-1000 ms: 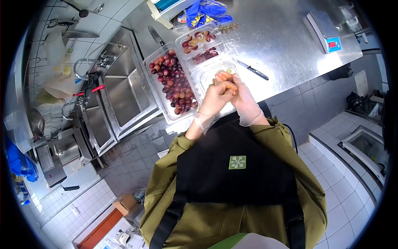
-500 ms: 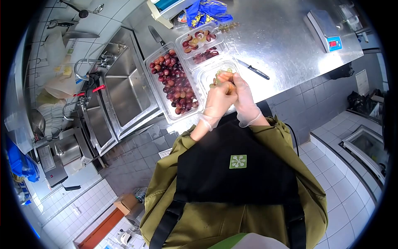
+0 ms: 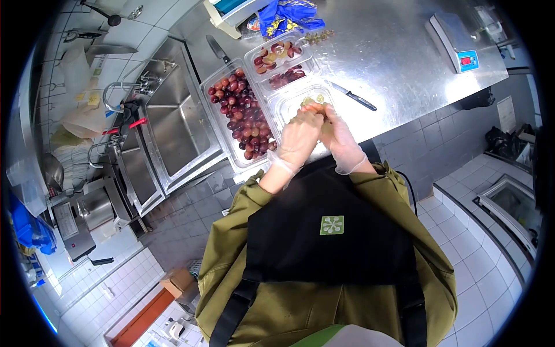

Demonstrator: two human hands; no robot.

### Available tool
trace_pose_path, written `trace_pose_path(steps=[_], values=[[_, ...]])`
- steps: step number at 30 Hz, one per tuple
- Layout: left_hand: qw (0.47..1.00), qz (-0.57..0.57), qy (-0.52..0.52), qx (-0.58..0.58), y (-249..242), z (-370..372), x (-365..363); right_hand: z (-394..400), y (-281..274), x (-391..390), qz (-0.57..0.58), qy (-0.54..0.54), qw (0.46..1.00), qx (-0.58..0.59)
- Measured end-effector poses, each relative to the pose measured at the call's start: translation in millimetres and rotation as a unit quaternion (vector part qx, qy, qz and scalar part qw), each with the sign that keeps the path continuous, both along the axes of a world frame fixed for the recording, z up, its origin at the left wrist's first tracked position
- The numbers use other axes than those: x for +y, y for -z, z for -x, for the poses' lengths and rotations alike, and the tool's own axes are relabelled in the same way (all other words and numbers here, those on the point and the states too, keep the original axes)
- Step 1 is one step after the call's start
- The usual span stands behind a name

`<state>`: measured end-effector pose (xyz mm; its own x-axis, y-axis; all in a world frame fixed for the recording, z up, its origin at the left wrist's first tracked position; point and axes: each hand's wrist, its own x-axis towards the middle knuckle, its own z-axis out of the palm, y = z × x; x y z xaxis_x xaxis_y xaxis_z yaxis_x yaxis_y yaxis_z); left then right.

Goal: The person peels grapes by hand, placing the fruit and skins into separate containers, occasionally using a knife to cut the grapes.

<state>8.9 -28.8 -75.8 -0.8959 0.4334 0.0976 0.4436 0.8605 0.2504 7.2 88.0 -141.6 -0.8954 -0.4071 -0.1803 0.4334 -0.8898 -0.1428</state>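
My left hand (image 3: 300,137) and my right hand (image 3: 336,134), both in clear gloves, meet over the near part of a clear plastic tray (image 3: 276,110). Their fingers are closed and pressed together; whatever lies between them is too small and hidden to name. Pale green grape pieces (image 3: 320,99) show in the tray just beyond my fingertips. To the left stands a long clear container of whole red grapes (image 3: 245,115). Behind the tray, a two-part clear container holds cut grapes (image 3: 278,56). A small black-handled knife (image 3: 355,97) lies on the counter right of the tray.
A larger knife (image 3: 217,48) lies behind the grape container. A blue bag (image 3: 289,18) and grape stems (image 3: 319,37) are at the back of the steel counter (image 3: 381,52). A scale (image 3: 454,44) stands at the right, a sink (image 3: 178,121) at the left.
My left hand has turned, its back now facing up more, and shifted slightly left. The fingers of both hands are still together over the tray.
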Motion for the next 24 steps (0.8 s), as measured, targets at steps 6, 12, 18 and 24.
trace_pose_path(steps=[6, 12, 18, 24], values=[[0.990, -0.120, -0.064, 0.025, -10, 9, -3, -1, -11, 2, -0.132, 0.036, 0.987, -0.080], [0.938, -0.284, -0.199, 0.020, -19, 43, -45, 15, -41, -2, -0.485, 0.038, 0.871, 0.069], [0.955, -0.195, -0.218, 0.057, 13, 88, -50, 26, -28, -1, -0.718, 0.131, 0.571, 0.375], [0.990, -0.059, -0.094, 0.089, 20, 91, -55, 26, -34, -2, -0.424, 0.037, 0.892, 0.150]])
